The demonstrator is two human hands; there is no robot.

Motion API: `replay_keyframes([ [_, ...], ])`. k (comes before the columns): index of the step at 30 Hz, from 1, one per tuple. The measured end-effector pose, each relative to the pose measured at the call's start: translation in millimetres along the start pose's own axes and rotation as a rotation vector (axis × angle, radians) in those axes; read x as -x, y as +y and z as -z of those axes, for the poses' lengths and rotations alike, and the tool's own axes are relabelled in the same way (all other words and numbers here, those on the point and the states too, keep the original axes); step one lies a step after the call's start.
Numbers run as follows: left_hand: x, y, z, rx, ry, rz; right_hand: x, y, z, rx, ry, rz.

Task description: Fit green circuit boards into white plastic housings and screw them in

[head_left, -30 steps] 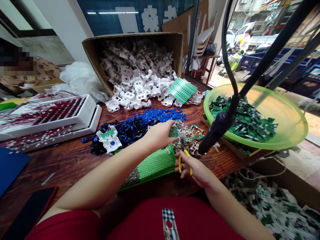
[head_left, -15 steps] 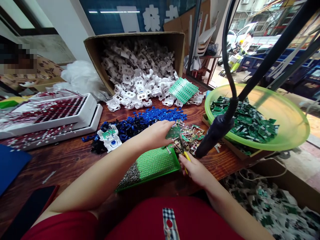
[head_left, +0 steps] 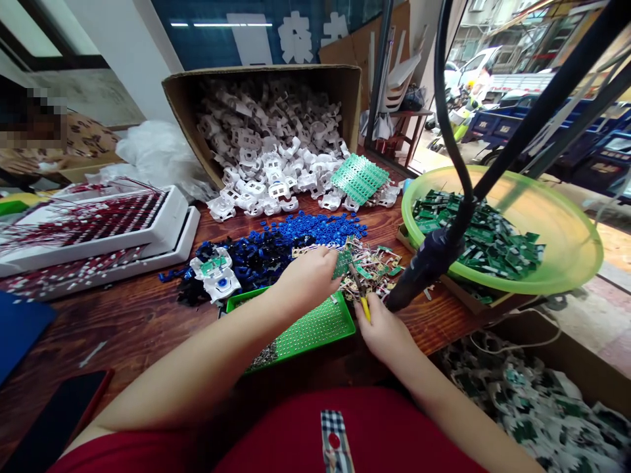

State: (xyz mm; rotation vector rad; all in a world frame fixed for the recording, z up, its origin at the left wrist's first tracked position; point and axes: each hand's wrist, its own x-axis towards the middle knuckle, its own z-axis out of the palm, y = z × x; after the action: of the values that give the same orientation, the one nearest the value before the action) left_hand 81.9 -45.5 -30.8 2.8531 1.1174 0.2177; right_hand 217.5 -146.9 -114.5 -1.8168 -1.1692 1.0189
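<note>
My left hand (head_left: 315,272) is closed on the edge of a green circuit board panel (head_left: 342,263), above the far right part of a green tray (head_left: 315,328). Small metal parts lie in that tray. In my right hand (head_left: 384,326) are yellow-handled pliers (head_left: 365,307), their jaws pointing up to the board. Whether the jaws grip the board I cannot tell. Just beyond and beside the pliers spreads a heap of small boards and wired parts (head_left: 379,266). A white plastic housing (head_left: 217,276) with a green board on it lies left of my left hand.
Behind are blue rings (head_left: 320,226), black parts (head_left: 256,259) and a carton (head_left: 170,82) of white housings. A yellow-green basin (head_left: 572,243) of boards stands right, near a black stand arm (head_left: 419,269). White trays (head_left: 182,240) of red wires and a phone (head_left: 59,420) lie left.
My left hand has lowered slightly and its fingers have drawn in more tightly around the board. The pliers have shifted a little, with my right hand turned further over the handles.
</note>
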Motion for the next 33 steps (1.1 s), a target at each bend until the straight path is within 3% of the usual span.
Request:
replay_keyframes([
  [2,-1.4,0.5,-0.3,0.019,0.005,0.010,-1.1,2.9,-2.4,-0.107,-0.055,0.006],
  [7,-9.6,-10.2,1.5,0.113,-0.005,0.024,1.4,2.4,1.2,-0.498,-0.392,-0.037],
  [10,-11.8,-18.3,2.2,0.174,-0.009,0.020,2.6,-2.5,9.5,-0.693,-0.503,-0.053],
  [16,-15.5,-22.4,0.5,0.216,-0.015,0.021,2.5,-3.9,8.9,-0.791,-0.475,-0.110],
  [21,-21.8,-16.0,0.1,0.203,-0.057,0.011,3.2,0.4,0.2,-0.639,-0.398,-0.126],
  [33,-20.8,-13.8,3.1,0.096,-0.071,-0.022,-2.3,9.4,-4.6,-0.301,-0.318,-0.005],
])
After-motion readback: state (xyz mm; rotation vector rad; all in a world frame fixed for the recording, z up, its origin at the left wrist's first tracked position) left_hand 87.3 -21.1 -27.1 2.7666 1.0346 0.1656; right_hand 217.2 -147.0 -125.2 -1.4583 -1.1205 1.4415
